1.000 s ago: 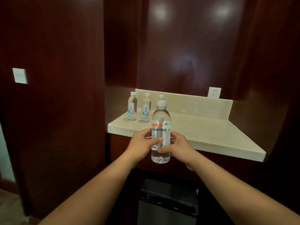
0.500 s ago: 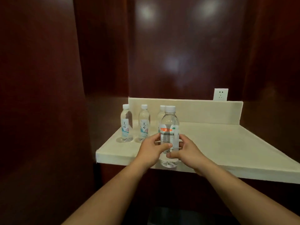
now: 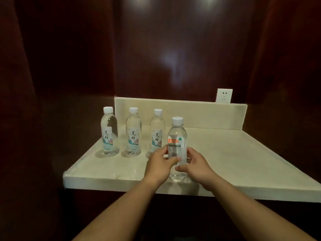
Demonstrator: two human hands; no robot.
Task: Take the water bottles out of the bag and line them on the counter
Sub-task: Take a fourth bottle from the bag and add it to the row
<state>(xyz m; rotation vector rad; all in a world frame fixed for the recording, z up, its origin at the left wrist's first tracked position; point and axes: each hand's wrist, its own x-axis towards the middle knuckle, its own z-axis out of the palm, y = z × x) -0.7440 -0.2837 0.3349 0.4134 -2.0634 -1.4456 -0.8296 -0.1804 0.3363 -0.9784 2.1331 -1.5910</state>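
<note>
Head view. Both hands work at a pale stone desk (image 3: 225, 153) set into a dark wood-panelled alcove, with a low backsplash (image 3: 199, 113) along its rear and a wall socket (image 3: 224, 96) above that.

The left grip (image 3: 160, 165) and the right grip (image 3: 197, 166) hold one clear water bottle (image 3: 177, 134) between them. The fingers and thumb of each curl round its lower labelled half from opposite sides, and the fingertips nearly meet across the front. The bottle has a white cap and an orange-and-white label. It stands upright near the front edge of the desk, long axis vertical. Its base is at desk level, but contact with the surface cannot be told.

Three further bottles already stand upright in a row nearer the backsplash: the first bottle (image 3: 109, 133) at the left, the second bottle (image 3: 133, 134) in the middle, and the third bottle (image 3: 157, 131) at the right. All three carry matching blue-toned labels. The bag is not in view.

Governing relation: the vacant place in the row lies just right of the third bottle, farther from the person than the held bottle and almost straight behind it. The left grip sits between the held bottle and the third bottle, overlapping that bottle's base in the picture. The coming move is therefore judged to be a short push or carry away from the body with the axis kept vertical. The left knuckles are the likeliest point of a knock.
</note>
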